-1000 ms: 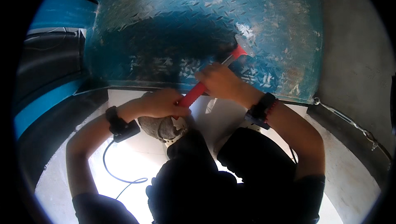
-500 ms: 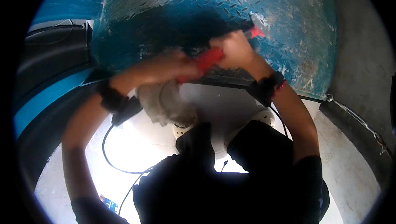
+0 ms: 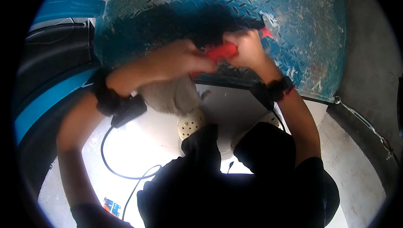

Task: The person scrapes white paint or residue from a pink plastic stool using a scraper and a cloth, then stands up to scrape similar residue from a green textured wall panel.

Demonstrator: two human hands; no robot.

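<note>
Both my hands are closed round a red-handled scraper (image 3: 223, 52), its head lying at the worn teal tread plate (image 3: 184, 22). My right hand (image 3: 245, 48) grips the handle closer to the head, knuckles toward the plate. My left hand (image 3: 187, 60), a little blurred, wraps the handle's nearer end. A greyish-beige cloth (image 3: 170, 95) hangs beneath the left hand; whether its fingers pinch the cloth too is hidden. Pale flakes and scratched paint mark the plate around the scraper's head.
Below the plate's front edge are my cream clogs (image 3: 191, 125) on a bright floor. A black cable (image 3: 110, 167) loops down the left side. Dark wristbands with black boxes sit on both wrists. A metal hook and chain (image 3: 361, 118) hang at the right.
Both hands and the scraper have shifted slightly to the right along the plate. The cloth has swung right, showing more of the left clog.
</note>
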